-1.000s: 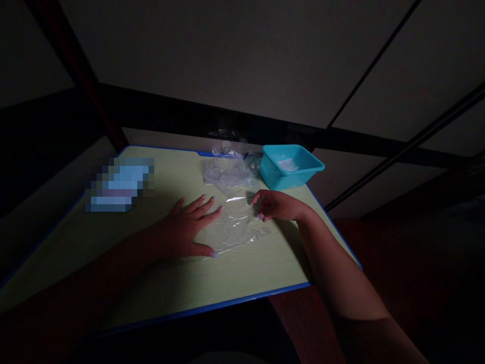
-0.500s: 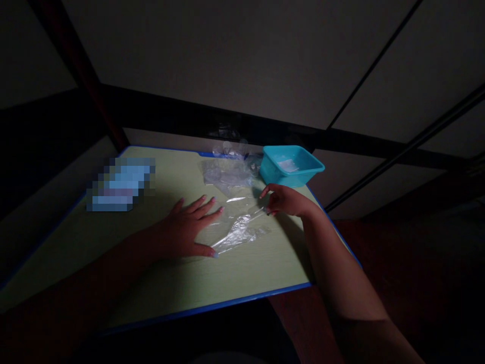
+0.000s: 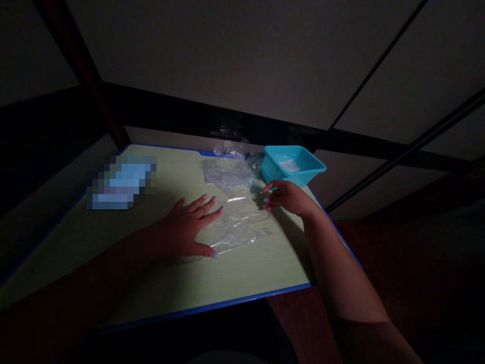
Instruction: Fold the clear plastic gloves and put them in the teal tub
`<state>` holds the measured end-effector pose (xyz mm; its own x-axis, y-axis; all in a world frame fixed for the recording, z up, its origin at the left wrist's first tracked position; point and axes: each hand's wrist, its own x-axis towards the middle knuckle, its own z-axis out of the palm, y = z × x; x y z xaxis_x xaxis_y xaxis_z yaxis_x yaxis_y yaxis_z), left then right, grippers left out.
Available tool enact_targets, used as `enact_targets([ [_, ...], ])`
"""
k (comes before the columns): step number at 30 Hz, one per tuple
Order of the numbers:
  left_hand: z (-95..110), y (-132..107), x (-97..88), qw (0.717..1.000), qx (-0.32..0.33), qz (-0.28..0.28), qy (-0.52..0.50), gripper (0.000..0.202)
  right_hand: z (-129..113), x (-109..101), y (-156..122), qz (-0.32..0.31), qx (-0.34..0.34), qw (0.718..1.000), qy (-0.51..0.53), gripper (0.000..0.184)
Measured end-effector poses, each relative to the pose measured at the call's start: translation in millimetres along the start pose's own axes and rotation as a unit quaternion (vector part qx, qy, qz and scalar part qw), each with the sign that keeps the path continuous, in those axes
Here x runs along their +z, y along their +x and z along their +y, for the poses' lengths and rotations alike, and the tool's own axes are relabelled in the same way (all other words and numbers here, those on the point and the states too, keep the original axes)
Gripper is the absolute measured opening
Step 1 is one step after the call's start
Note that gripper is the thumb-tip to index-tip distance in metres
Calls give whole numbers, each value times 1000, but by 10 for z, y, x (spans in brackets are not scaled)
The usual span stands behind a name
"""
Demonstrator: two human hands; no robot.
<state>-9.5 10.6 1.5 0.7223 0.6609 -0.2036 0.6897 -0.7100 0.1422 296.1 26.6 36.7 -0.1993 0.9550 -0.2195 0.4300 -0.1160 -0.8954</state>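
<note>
A thin, crinkled piece of clear plastic (image 3: 238, 227) lies spread on the table; I cannot tell whether it is a bag or a glove. My left hand (image 3: 189, 227) rests flat at its left side, fingers spread, with the thumb and fingertips on the plastic. Just above its right edge hovers my right hand (image 3: 284, 198), fingers loosely curled and the thumb apart from the index finger. Nothing shows between them. Beyond both hands sits a heap of more clear plastic (image 3: 229, 169).
A turquoise plastic basin (image 3: 293, 174) with something pale inside stands at the back right. To the left lies a blurred-out bluish box-like object (image 3: 123, 182). The light table (image 3: 166, 293) has a blue edge, and dark cabinet panels (image 3: 212, 55) rise behind it.
My right hand has let go of the right edge of the plastic and lifted slightly away. That edge has settled flatter on the table. My left hand has stayed in place.
</note>
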Motion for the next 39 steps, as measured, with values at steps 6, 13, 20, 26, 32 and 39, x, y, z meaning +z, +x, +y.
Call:
enact_targets([
  [6, -7, 7, 4, 1000, 2, -2, -6, 102, -2, 11, 15, -27, 10, 993, 112, 23],
  [13, -1, 7, 4, 1000, 1, 0, -6, 102, -45, 44, 14, 87, -11, 990, -108, 24],
  [20, -19, 6, 16, 1000, 7, 3, -9, 103, -38, 45, -10, 201, 5, 896, -396, 32],
  [26, -12, 1, 18, 1000, 4, 3, -8, 102, -33, 69, -5, 184, -2, 924, -336, 28],
  [32, -9, -4, 16, 1000, 5, 7, -9, 102, -17, 97, 0, 124, -34, 961, -243, 24],
  [39, -11, 3, 21, 1000, 3, 6, -13, 103, 27, 63, 43, 204, -48, 924, -320, 18],
])
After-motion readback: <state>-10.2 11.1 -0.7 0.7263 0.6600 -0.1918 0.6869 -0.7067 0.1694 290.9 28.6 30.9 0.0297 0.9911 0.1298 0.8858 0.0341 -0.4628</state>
